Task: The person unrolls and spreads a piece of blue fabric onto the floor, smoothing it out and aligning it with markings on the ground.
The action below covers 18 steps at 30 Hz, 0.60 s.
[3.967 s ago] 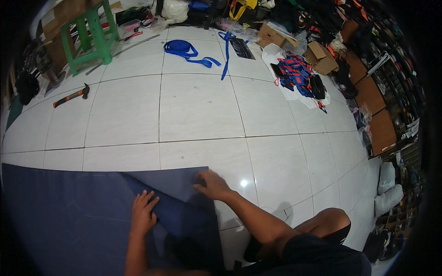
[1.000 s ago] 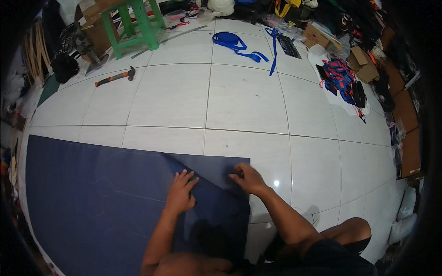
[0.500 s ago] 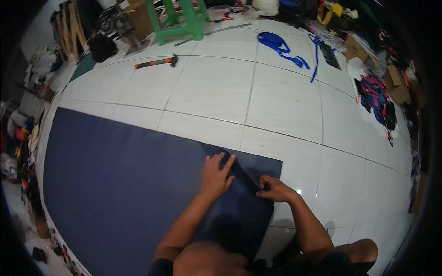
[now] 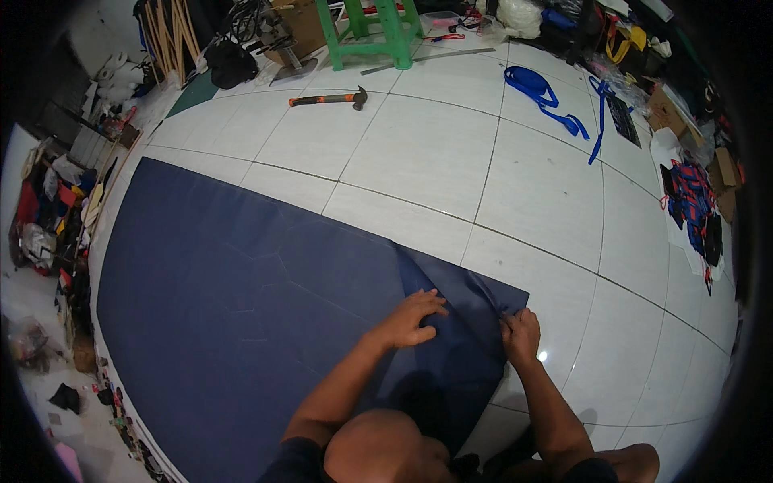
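A large navy-blue sheet of material [image 4: 217,266] lies spread over the white tiled floor, with faint lines drawn on its surface. Near its right end a part is folded over, and a raised crease runs between my hands. My left hand [image 4: 413,319] rests on the sheet beside the fold, fingers spread. At the right edge, near the far corner, my right hand [image 4: 520,334] has its fingers closed on the sheet's edge, which lifts a little there.
Beyond the sheet lie a claw hammer [image 4: 330,99] and a coiled blue strap [image 4: 531,87]. A green plastic stool [image 4: 394,40] stands at the far side, near a long thin metal strip [image 4: 451,56]. Boxes [image 4: 676,113] and heaped goods line the right; clutter [image 4: 60,201] lines the left.
My right hand has moved toward the sheet's far right corner with the edge in its fingers. My left hand has slid back from the crease. The view has shifted.
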Each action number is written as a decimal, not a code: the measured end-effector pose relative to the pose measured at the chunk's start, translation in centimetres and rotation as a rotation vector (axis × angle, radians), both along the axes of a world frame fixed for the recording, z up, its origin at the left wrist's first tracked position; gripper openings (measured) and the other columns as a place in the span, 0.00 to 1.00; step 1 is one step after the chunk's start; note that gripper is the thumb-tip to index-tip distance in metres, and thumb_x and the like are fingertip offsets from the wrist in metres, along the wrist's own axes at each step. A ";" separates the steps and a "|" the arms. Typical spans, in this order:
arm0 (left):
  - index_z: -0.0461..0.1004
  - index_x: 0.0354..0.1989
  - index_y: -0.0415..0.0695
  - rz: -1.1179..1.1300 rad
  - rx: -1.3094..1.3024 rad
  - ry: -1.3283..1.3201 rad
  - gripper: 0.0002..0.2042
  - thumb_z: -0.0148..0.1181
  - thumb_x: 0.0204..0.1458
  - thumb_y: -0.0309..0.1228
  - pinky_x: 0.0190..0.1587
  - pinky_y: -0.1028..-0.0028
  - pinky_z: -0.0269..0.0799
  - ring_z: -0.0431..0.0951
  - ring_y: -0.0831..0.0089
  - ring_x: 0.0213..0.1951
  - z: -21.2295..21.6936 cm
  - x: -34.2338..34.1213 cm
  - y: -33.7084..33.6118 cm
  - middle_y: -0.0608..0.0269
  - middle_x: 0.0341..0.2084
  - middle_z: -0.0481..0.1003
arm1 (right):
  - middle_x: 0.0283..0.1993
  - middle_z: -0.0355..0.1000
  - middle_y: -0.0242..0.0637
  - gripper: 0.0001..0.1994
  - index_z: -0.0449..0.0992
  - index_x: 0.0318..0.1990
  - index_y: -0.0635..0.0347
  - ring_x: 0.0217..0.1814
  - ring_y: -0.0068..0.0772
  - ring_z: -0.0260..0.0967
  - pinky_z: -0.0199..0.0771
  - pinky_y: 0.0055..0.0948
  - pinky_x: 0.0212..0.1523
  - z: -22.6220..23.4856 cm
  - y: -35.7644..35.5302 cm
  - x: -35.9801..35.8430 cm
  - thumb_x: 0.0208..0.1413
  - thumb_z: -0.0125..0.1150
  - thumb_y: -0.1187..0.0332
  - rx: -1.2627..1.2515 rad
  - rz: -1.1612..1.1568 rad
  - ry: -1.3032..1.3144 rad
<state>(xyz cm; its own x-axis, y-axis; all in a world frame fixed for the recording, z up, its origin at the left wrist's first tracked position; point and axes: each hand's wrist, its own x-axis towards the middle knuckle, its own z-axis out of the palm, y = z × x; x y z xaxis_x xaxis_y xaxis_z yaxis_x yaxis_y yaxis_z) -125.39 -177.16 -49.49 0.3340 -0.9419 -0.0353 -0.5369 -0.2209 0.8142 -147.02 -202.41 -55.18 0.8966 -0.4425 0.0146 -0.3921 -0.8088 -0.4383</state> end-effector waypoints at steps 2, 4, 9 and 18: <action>0.72 0.61 0.45 0.126 0.064 0.017 0.26 0.64 0.51 0.33 0.71 0.52 0.55 0.61 0.46 0.68 0.7 -0.5 -1.1 0.43 0.65 0.64 | 0.40 0.67 0.43 0.15 0.77 0.44 0.60 0.41 0.46 0.67 0.69 0.41 0.43 0.1 0.4 0.3 0.52 0.72 0.64 0.095 -0.043 -0.029; 0.68 0.65 0.47 0.212 0.126 -0.082 0.29 0.66 0.52 0.32 0.69 0.51 0.58 0.60 0.44 0.68 0.8 -1.2 -2.1 0.43 0.67 0.61 | 0.40 0.67 0.42 0.14 0.74 0.40 0.60 0.41 0.43 0.67 0.69 0.40 0.43 2.6 0.5 1.6 0.52 0.72 0.63 0.411 -0.031 0.104; 0.63 0.69 0.52 0.327 0.069 -0.379 0.37 0.70 0.48 0.25 0.69 0.49 0.57 0.56 0.41 0.69 0.8 -2.1 -4.0 0.42 0.67 0.59 | 0.40 0.68 0.39 0.19 0.71 0.40 0.59 0.44 0.36 0.68 0.69 0.37 0.46 9.2 0.3 3.9 0.51 0.74 0.59 0.775 0.167 0.463; 0.80 0.51 0.47 0.064 0.153 -0.392 0.22 0.64 0.43 0.28 0.74 0.47 0.45 0.60 0.51 0.71 1.0 -1.6 -1.4 0.51 0.65 0.68 | 0.51 0.71 0.45 0.25 0.70 0.52 0.62 0.57 0.35 0.69 0.69 0.38 0.56 8.3 0.3 4.3 0.55 0.72 0.57 1.248 0.068 0.366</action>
